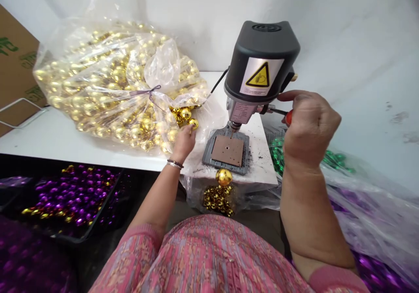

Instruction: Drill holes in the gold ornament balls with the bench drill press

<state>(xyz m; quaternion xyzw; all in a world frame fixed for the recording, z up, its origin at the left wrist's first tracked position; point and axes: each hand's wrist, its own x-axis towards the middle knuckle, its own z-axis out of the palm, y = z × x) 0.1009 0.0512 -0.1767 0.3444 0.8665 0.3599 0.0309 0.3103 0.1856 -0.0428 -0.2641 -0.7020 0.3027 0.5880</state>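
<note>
My left hand (pixel 185 141) pinches a shiny gold ball (pixel 193 123) at the mouth of a big clear plastic bag (pixel 163 64) filled with such balls. My right hand (pixel 309 127) is closed around the red-knobbed lever (pixel 288 117) of a small black drill press (pixel 258 62). Below its bit, a brown square board (pixel 227 150) with a small hole lies on the grey base (pixel 207 157). Another gold ball (pixel 224 177) shows at the table's front edge, above an open clear bag holding gold balls (pixel 218 199); whether it touches anything I cannot tell.
The white table (pixel 131 151) carries the drill press and large bag, with dark shavings around the base. Purple balls (pixel 72 192) fill a black crate at lower left. Green balls (pixel 337 160) and purple ones in plastic lie at right. A cardboard box (pixel 19 66) stands far left.
</note>
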